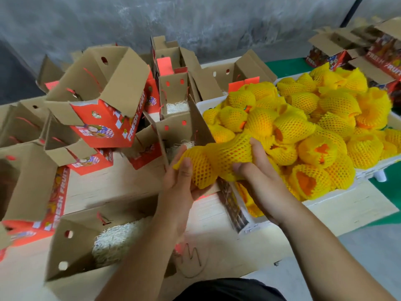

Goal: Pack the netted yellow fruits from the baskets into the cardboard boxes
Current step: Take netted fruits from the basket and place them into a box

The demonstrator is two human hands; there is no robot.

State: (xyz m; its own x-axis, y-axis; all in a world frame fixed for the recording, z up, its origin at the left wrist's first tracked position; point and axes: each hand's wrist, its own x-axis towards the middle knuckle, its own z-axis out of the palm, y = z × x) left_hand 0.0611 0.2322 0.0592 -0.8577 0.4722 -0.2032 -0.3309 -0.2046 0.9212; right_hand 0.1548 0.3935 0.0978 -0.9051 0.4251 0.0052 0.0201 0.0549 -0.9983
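Note:
Two netted yellow fruits are in my hands above the table's middle. My left hand [180,181] cups one netted fruit [200,168] from below, thumb over its front. My right hand [258,172] grips a second netted fruit [233,152] beside it. The two fruits touch. A white basket [334,198] heaped with several netted yellow fruits [303,127] stands to the right. An open cardboard box [102,242] lined with pale shredded paper sits in front of my left arm. Another open box [180,131] with shredded paper stands just behind my hands.
Several empty red "FRESH FRUIT" boxes [99,101] lie piled and tilted at the left and back. More boxes [368,51] stand at the far right on green flooring [290,66]. A grey wall [195,20] runs behind. The wooden tabletop [112,183] carries everything.

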